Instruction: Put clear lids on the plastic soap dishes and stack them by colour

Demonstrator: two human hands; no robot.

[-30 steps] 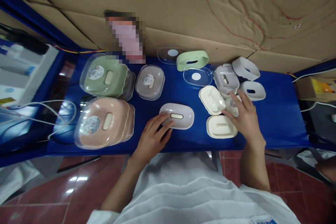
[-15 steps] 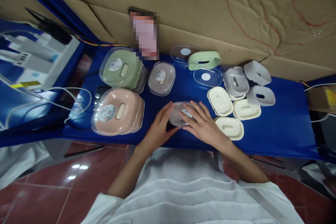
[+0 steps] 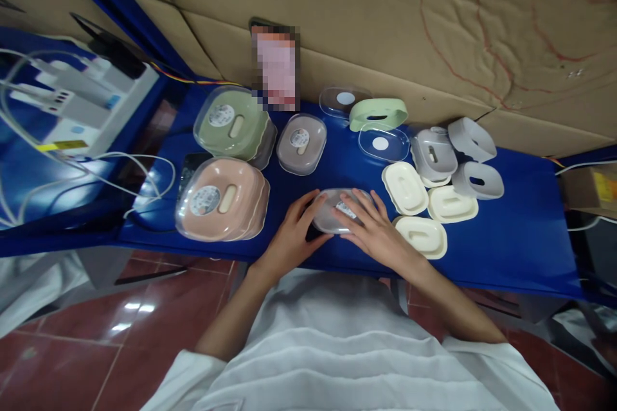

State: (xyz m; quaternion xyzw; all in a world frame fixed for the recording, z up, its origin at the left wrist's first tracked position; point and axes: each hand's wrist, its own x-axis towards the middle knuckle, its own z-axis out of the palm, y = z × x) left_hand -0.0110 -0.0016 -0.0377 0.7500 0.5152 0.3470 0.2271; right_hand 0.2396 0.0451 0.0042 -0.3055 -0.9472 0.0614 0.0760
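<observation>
Near the front edge of the blue table lies a grey soap box with a clear lid [image 3: 329,213] and a round label. My left hand [image 3: 301,228] grips its left side, thumb at the near edge and fingers at the far edge. Across the lid and right side spread the fingers of my right hand [image 3: 369,221], partly covering the label. Just right of that hand are several cream soap-dish trays [image 3: 421,236]. Behind these stand grey soap-dish shells [image 3: 477,180]. A green shell [image 3: 380,113] and a clear lid [image 3: 384,142] lie farther back.
Stacks of lidded boxes, pink [image 3: 226,192] and green [image 3: 230,122], stand at the left, with a lidded grey box [image 3: 301,143] beside them. A blurred-out phone [image 3: 277,67] leans on the cardboard wall [image 3: 385,32]. Power strips [image 3: 103,109] and white cables are at far left.
The view has shifted slightly. Both hands stay on the grey soap box in nearly the same pose, and the other pieces keep their places.
</observation>
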